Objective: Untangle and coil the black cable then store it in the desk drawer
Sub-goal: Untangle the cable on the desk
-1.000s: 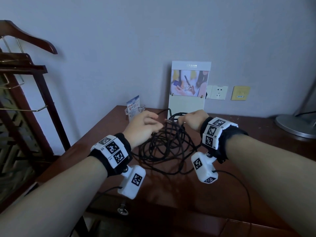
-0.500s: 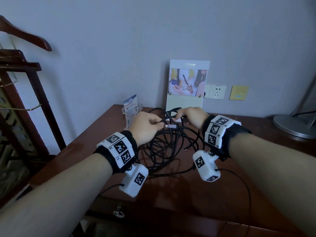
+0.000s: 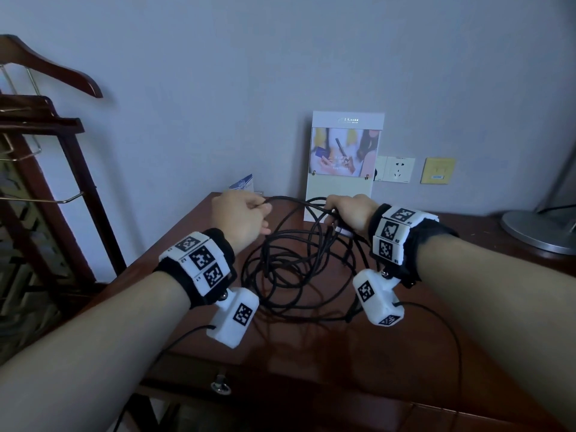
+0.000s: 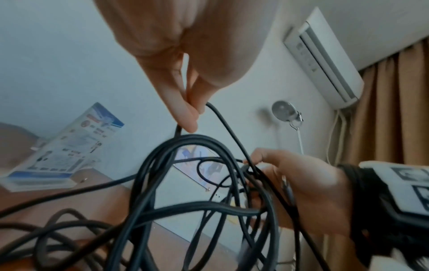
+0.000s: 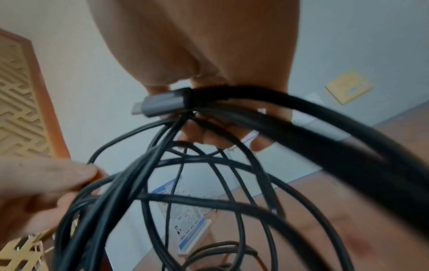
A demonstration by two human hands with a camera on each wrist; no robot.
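A long tangled black cable (image 3: 290,266) hangs in loops between my hands, its lower loops lying on the dark wooden desk (image 3: 311,344). My left hand (image 3: 265,210) pinches a single strand between thumb and finger; the left wrist view shows this pinch (image 4: 192,115) above the cable bundle (image 4: 162,165). My right hand (image 3: 332,210) grips several gathered loops. In the right wrist view its fingers (image 5: 209,135) curl round those loops, with a grey plug (image 5: 162,104) sticking out of the fist. The drawer knob (image 3: 220,386) shows below the desk's front edge.
A white picture board (image 3: 344,163) leans on the wall behind the hands, with a leaflet stand (image 3: 243,185) to its left. Wall sockets (image 3: 396,169) and a yellow plate (image 3: 436,170) sit to its right. A lamp base (image 3: 542,232) stands far right; a wooden coat stand (image 3: 46,126) far left.
My hands have drawn apart, the left pulling one strand to the left. The grey plug, earlier between the hands, now sits at the right hand. The loops hang more open.
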